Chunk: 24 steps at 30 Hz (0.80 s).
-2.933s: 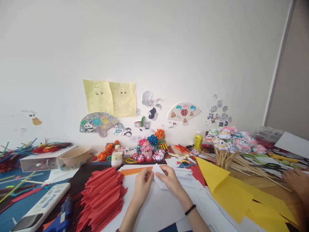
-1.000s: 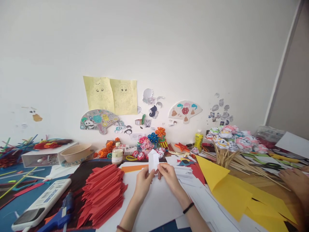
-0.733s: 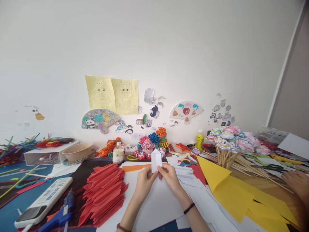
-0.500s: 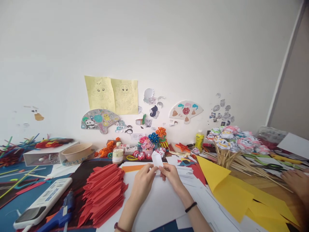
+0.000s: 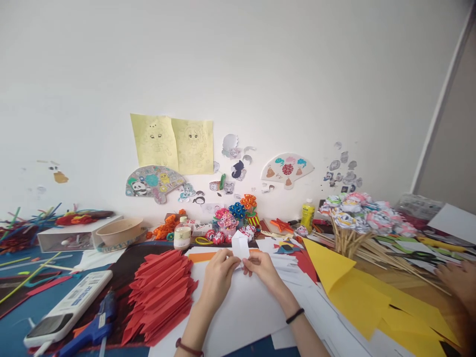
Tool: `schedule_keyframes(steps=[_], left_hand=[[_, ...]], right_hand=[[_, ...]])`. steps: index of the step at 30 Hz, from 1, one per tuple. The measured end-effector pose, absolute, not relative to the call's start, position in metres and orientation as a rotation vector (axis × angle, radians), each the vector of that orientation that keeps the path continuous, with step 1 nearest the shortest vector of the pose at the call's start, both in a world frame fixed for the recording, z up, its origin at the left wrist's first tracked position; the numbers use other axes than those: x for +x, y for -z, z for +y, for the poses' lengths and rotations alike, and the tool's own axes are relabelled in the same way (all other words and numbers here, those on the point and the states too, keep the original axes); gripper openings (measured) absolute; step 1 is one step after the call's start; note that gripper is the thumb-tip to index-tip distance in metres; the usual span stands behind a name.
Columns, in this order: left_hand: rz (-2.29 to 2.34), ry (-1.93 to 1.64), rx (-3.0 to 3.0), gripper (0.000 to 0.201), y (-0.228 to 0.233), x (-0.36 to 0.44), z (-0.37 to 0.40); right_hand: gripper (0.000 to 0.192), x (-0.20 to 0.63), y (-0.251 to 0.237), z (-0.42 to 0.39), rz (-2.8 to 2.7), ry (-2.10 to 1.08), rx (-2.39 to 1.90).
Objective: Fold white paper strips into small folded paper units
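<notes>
Surface: desk (image 5: 40, 292) with blue top, strewn with white sheets (image 5: 241, 312) and coloured paper.
Room: plain white wall (image 5: 238, 74) at far side, yellow drawings (image 5: 173, 145) and paper fans taped on it.
Left hand (image 5: 217, 277): pinching white folded paper (image 5: 240, 245), fingers closed on its lower edge.
Right hand (image 5: 264, 270): pinching the same piece from the right.
Paper position: upright, raised above desk centre.
Near left: red folded stack (image 5: 161, 292), blue glue gun (image 5: 92, 329).
Right: yellow sheets (image 5: 368, 297), paper flowers on sticks (image 5: 357, 218).
Far right edge: another person's hand (image 5: 459, 282).
</notes>
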<state>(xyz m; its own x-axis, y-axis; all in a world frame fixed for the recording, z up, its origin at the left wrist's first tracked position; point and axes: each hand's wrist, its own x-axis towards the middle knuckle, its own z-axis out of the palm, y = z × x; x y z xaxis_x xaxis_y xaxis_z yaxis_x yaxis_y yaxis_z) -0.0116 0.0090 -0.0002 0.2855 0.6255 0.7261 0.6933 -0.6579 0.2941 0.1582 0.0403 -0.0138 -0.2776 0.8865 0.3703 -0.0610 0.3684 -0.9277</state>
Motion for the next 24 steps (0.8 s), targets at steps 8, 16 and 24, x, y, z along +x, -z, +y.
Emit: schedule_keyframes(steps=[8,16,24], left_hand=[[-1.421,1.732,-2.482,0.016,0.0,-0.008,0.012],[-1.537,2.19,-2.432,0.039,0.009,0.0,0.017],[-1.518,2.439,-2.328,0.049,0.011,0.0,0.018]], right_hand=[[0.042,0.154,0.013,0.037,-1.521,-1.189,-0.722],[0.044,0.151,0.007,0.032,-1.513,-1.199,-0.723],[0.042,0.148,0.009,0.031,-1.511,-1.254,-0.723]])
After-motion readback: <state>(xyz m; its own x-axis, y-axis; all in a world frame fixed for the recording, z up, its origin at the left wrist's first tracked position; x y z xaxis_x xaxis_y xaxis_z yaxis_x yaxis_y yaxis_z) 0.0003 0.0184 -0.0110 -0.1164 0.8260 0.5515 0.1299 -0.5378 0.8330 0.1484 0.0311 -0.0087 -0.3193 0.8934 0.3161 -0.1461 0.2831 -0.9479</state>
